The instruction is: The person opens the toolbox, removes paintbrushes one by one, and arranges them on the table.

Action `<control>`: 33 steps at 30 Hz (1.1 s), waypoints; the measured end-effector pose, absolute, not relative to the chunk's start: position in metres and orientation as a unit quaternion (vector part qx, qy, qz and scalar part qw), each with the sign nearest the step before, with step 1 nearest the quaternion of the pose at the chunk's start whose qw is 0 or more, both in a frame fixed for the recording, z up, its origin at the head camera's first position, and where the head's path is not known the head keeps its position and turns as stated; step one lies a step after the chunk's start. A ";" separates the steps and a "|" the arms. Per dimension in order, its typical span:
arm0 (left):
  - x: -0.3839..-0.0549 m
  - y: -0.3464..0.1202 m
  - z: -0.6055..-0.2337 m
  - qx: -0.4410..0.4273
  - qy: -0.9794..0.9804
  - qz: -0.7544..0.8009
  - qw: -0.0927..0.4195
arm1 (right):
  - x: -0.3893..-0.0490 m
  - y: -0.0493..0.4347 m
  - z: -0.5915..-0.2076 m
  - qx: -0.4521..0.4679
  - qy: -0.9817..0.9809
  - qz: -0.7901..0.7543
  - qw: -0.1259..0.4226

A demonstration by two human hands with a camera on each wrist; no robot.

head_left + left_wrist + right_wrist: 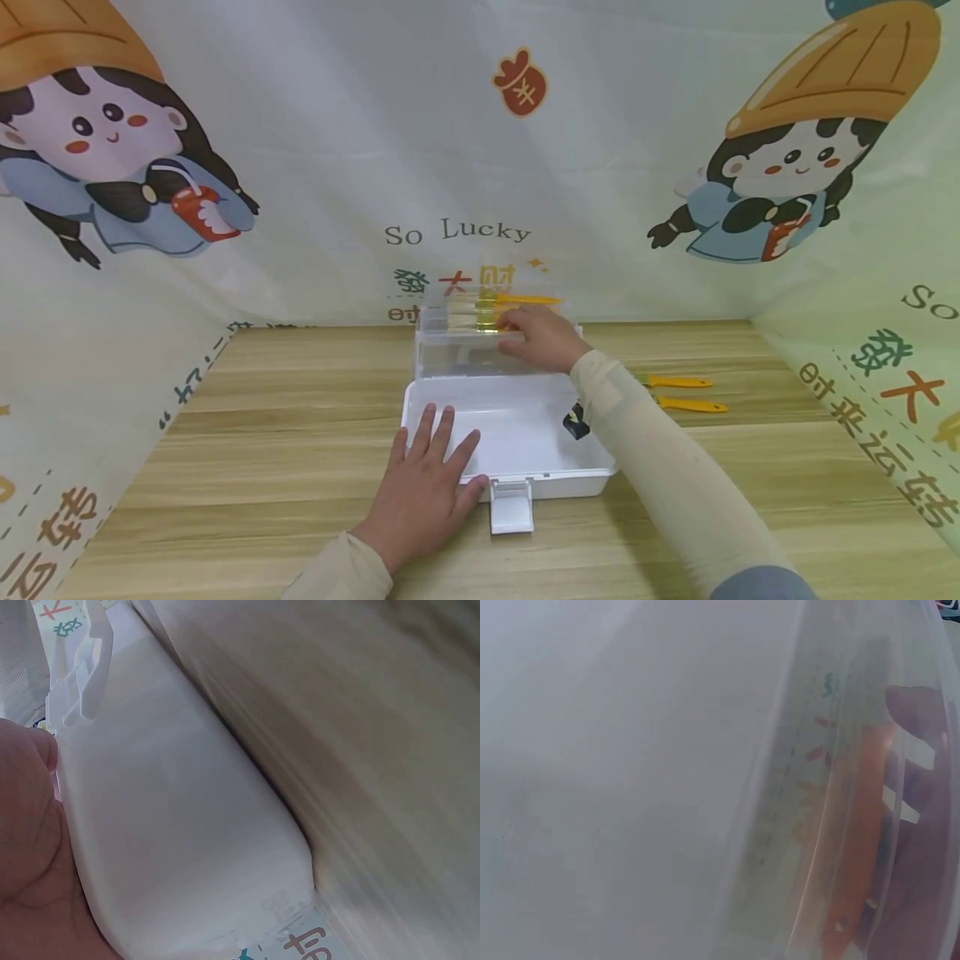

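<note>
A white plastic box [517,483] stands with its clear lid [427,354] raised at the back. Several paintbrushes with pale bristles and yellow handles [525,299] lie side by side in the clear tray at the lid's top. My right hand [543,337] reaches over the box to that tray, fingers curled over the handle of the nearest paintbrush [487,322]. Through clear plastic the right wrist view shows an orange-yellow handle [862,825] against the fingers. My left hand [427,500] rests with spread fingers over the box's front left rim, its palm against the wall [180,802].
Two more yellow-handled brushes [690,405] lie on the wooden table [300,450] right of the box, partly behind my right sleeve. A small black object [576,422] is at the box's right inner side. The front latch [512,508] hangs down. Printed cloth [337,150] surrounds the table.
</note>
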State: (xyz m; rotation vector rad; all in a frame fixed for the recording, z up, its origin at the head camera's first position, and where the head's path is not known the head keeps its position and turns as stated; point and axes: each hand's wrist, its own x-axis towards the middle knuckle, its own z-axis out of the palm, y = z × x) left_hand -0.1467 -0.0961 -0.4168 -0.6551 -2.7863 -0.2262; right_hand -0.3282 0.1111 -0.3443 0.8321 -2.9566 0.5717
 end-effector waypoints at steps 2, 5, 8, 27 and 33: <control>-0.147 -0.096 -0.417 -0.227 -0.961 -0.078 0.136 | -0.328 0.111 -0.344 0.264 -0.946 0.188 0.005; -0.146 -0.096 -0.417 -0.227 -0.961 -0.077 0.138 | -0.328 0.111 -0.343 0.261 -0.945 0.196 0.003; -0.146 -0.096 -0.417 -0.226 -0.961 -0.078 0.137 | -0.327 0.111 -0.343 0.256 -0.944 0.210 0.004; -0.148 -0.096 -0.418 -0.227 -0.962 -0.071 0.132 | -0.329 0.112 -0.348 0.229 -0.925 0.302 0.019; -0.147 -0.097 -0.418 -0.227 -0.962 -0.071 0.133 | -0.330 0.113 -0.349 0.233 -0.921 0.311 0.030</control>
